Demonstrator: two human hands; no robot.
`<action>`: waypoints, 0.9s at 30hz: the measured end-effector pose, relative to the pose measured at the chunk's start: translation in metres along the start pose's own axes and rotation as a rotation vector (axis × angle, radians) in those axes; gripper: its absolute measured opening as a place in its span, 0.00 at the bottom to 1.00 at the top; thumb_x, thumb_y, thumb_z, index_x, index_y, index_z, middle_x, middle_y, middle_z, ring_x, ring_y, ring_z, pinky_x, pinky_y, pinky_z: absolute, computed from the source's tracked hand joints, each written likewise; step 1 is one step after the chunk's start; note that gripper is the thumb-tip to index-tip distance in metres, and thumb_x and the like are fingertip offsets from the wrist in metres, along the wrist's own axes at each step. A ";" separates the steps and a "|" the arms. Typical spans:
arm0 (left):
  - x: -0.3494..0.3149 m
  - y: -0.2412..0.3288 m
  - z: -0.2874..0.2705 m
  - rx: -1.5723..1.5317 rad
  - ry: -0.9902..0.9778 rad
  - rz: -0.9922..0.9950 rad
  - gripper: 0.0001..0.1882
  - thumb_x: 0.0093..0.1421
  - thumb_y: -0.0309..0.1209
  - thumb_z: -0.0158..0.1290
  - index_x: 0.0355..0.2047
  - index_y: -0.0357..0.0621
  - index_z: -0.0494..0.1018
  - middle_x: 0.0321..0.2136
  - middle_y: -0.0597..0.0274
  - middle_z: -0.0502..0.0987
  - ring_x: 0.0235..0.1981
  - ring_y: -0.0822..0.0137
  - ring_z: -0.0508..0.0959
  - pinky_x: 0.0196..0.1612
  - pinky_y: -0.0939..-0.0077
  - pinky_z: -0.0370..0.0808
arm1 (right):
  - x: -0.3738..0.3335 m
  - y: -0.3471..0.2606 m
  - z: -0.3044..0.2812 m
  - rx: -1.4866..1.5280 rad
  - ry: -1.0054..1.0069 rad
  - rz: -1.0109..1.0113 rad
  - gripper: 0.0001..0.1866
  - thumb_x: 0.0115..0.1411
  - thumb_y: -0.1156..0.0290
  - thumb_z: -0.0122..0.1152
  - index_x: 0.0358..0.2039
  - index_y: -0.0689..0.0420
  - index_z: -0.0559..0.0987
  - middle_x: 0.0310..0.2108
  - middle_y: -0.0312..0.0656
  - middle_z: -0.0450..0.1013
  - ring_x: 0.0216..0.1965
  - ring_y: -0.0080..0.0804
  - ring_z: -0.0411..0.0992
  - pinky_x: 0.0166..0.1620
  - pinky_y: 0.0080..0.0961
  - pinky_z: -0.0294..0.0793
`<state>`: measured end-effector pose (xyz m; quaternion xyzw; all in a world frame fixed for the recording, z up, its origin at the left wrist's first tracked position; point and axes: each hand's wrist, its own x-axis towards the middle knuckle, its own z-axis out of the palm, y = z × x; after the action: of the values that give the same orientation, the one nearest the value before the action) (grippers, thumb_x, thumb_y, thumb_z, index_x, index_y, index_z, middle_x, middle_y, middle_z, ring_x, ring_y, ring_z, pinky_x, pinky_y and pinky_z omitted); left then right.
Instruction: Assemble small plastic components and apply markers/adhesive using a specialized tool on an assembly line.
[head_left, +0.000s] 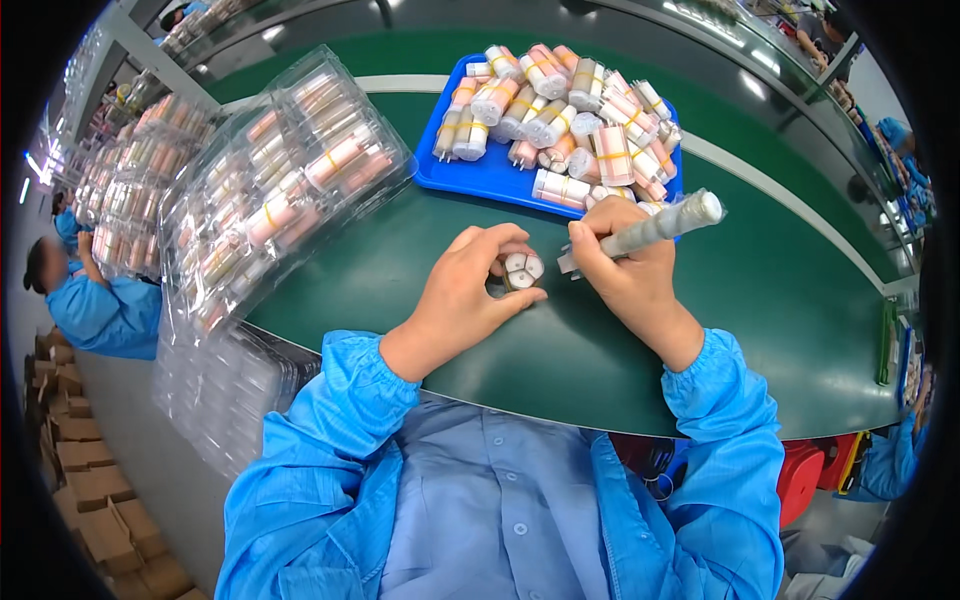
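My left hand curls its fingers and thumb round a small bundle of cylinders, whose white round ends face up just above the green table. In my right hand is a thick, pale grey pen-like tool, apparently wrapped in clear film, gripped like a pen. Its upper end slants up to the right, and its narrow lower end points toward the bundle without touching it. Beyond both hands, a blue tray holds a heap of similar pink, white and grey bundles with yellow bands.
Clear plastic blister trays filled with bundles lean at the table's left. Empty-looking clear trays are stacked below them. Cardboard boxes stand on the floor, and a co-worker in blue is at the left. A red stool stands at the right.
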<state>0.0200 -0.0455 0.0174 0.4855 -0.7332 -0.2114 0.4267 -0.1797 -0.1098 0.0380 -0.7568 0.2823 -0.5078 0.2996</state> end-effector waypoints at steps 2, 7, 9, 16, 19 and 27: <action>-0.002 -0.002 0.001 -0.016 0.005 0.006 0.34 0.46 0.28 0.73 0.53 0.40 0.70 0.40 0.58 0.82 0.36 0.61 0.76 0.40 0.69 0.76 | -0.001 -0.001 0.003 -0.003 -0.009 -0.006 0.08 0.58 0.79 0.67 0.24 0.60 0.77 0.23 0.38 0.73 0.24 0.26 0.70 0.28 0.26 0.66; -0.001 -0.001 0.005 -0.045 -0.022 0.006 0.36 0.47 0.28 0.73 0.55 0.40 0.68 0.41 0.57 0.83 0.38 0.61 0.76 0.41 0.69 0.76 | -0.003 0.001 0.008 -0.010 -0.055 0.016 0.08 0.58 0.77 0.69 0.25 0.60 0.77 0.23 0.38 0.73 0.23 0.27 0.70 0.27 0.26 0.66; -0.002 0.000 0.005 -0.039 -0.005 0.022 0.36 0.47 0.28 0.72 0.55 0.40 0.68 0.41 0.57 0.82 0.38 0.60 0.76 0.40 0.68 0.76 | -0.005 0.001 0.011 0.013 -0.077 0.055 0.08 0.57 0.77 0.69 0.25 0.60 0.78 0.23 0.38 0.73 0.23 0.27 0.71 0.26 0.26 0.67; -0.002 0.003 0.007 0.066 -0.005 0.049 0.36 0.46 0.28 0.72 0.55 0.39 0.68 0.44 0.52 0.80 0.38 0.58 0.77 0.39 0.65 0.77 | -0.009 -0.004 0.014 -0.103 -0.116 0.044 0.07 0.58 0.76 0.69 0.26 0.60 0.78 0.23 0.39 0.73 0.22 0.29 0.72 0.24 0.27 0.69; -0.004 -0.001 0.010 0.190 -0.049 -0.025 0.35 0.47 0.27 0.71 0.55 0.39 0.68 0.45 0.50 0.79 0.40 0.56 0.79 0.43 0.65 0.78 | -0.008 -0.005 0.014 -0.079 -0.115 0.039 0.08 0.57 0.76 0.69 0.25 0.60 0.78 0.23 0.39 0.74 0.22 0.28 0.71 0.25 0.27 0.68; -0.009 -0.002 0.013 -0.139 -0.108 -0.003 0.36 0.52 0.20 0.62 0.61 0.38 0.60 0.47 0.48 0.79 0.50 0.52 0.81 0.53 0.63 0.77 | -0.002 -0.003 0.006 0.001 -0.069 0.042 0.08 0.58 0.77 0.68 0.25 0.60 0.77 0.23 0.38 0.73 0.23 0.26 0.70 0.26 0.26 0.66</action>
<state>0.0121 -0.0400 0.0052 0.4437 -0.7380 -0.2882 0.4188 -0.1743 -0.1055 0.0377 -0.7676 0.2874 -0.4751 0.3200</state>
